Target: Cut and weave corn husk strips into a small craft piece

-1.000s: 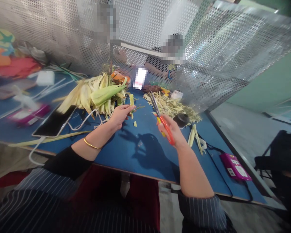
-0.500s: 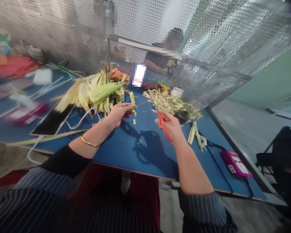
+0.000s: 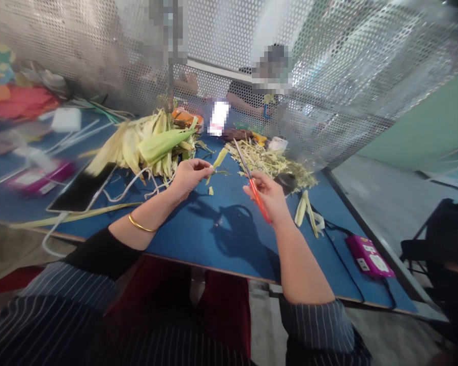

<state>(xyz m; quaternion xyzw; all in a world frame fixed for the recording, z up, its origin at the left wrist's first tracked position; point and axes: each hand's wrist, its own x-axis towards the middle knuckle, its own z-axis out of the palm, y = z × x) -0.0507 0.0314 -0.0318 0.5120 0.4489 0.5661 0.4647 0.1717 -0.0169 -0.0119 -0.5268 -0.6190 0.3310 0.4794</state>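
Between the fingertips of my left hand [image 3: 191,178] is a small piece of green husk [image 3: 220,158], its free end tilted up to the right. My right hand [image 3: 267,195] holds orange-handled scissors [image 3: 258,197], blades pointing up and to the left, apart from the husk piece. A small husk scrap [image 3: 211,190] lies on the blue table [image 3: 198,234] below my left hand. Behind that hand is a heap of corn husks [image 3: 137,145]. Shredded husk pieces [image 3: 267,157] lie in a pile beyond my right hand.
A black phone [image 3: 82,188] with a white cable lies at left. Near the right edge are husk strips [image 3: 306,211] and a purple box [image 3: 370,256] by black cables. A lit phone [image 3: 219,118] stands at the back before a perforated metal screen [image 3: 229,46], with a person behind it.
The husk piece in my left hand has turned from nearly upright to leaning right, and the left fingers have shifted slightly. My right hand and the scissors have barely moved.
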